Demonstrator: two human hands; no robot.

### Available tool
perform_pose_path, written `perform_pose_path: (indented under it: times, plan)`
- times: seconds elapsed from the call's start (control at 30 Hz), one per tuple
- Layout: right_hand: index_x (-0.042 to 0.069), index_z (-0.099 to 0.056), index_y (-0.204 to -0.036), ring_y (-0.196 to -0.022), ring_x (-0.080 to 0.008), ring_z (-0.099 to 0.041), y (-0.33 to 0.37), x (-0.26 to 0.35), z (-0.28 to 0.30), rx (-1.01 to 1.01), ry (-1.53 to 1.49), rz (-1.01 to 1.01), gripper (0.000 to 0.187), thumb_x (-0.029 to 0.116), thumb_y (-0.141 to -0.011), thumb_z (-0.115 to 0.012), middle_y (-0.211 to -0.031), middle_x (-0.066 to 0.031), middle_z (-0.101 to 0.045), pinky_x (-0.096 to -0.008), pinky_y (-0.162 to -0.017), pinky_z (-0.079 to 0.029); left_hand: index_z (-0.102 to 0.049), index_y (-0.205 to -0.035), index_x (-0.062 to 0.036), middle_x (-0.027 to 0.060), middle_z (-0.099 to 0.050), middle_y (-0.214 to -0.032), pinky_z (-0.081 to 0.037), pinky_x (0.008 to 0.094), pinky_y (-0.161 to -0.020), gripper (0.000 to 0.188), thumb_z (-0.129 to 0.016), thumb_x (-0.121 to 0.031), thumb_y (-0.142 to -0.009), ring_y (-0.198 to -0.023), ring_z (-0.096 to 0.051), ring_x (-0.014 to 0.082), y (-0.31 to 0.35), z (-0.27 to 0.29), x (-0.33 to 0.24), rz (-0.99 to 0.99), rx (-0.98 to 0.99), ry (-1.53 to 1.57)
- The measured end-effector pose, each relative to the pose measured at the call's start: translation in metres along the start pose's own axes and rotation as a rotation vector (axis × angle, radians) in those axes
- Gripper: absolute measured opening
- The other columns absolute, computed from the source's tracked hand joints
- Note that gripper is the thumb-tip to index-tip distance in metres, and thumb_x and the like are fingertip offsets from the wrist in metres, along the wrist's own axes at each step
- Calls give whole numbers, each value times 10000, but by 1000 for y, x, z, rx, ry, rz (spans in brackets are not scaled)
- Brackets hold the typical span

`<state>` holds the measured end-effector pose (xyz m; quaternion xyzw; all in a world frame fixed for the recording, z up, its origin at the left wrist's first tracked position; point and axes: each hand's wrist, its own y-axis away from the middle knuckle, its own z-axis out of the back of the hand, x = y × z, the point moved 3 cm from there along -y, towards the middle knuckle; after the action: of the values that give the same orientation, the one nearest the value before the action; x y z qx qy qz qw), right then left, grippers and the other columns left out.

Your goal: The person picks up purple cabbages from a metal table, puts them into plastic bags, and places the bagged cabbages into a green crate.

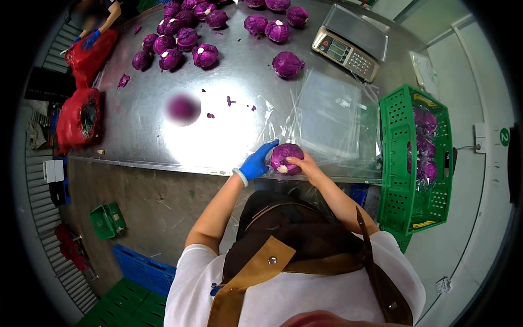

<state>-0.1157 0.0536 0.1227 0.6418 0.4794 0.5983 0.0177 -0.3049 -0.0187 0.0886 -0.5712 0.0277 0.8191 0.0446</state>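
A red cabbage [284, 155] is held at the table's near edge between my two hands. My left hand [257, 162], in a blue glove with a pale band at the wrist, grips its left side. The bare right hand [309, 165] wraps its right side, thumb across the front. Clear plastic shows around the cabbage, but I cannot tell whether it encloses it. Just right of my hands lies a stack of clear plastic bags [329, 117].
Several red cabbages [187, 38] sit at the back. A blurred purple ball [183, 109] is at left centre. A scale [348, 49] stands back right; a green crate [396, 147] with wrapped cabbages is at right. Red sacks [79, 117] and another person's gloved hand [91, 40] are left.
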Motion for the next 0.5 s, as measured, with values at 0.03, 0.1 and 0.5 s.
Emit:
perform_pose_path:
  times: [0.03,0.1,0.5]
  plan:
    - [24,-357,-1422,-1141,-238,-580,-1,-1,-1,-46,136,-7,763,276,-818,-748,-1306,-148,-539,-404,-1022,-447,-346,-1478,-129,157,-386,-1499,-472,383,-990,766,-590,69,-780,-1276,-507,335,1,-1,-16,-9,34,-63]
    - [5,-362,-1413,-1096,-230,-605,2,-15,0,-209,122,-71,742,268,-834,-742,-1302,-147,-545,-385,-980,-475,-316,-1501,-170,113,-348,-1533,-512,385,-922,839,-513,139,-746,-1239,-528,353,0,-7,-51,39,87,-144]
    - [45,-616,-808,-882,-308,-616,27,57,-3,-438,1464,739,178,217,-813,-658,-850,-127,-639,-405,-791,-472,-625,-1112,-111,88,-616,-1252,-546,365,-705,432,-555,81,-731,-905,-665,313,31,23,-115,-196,-233,-600]
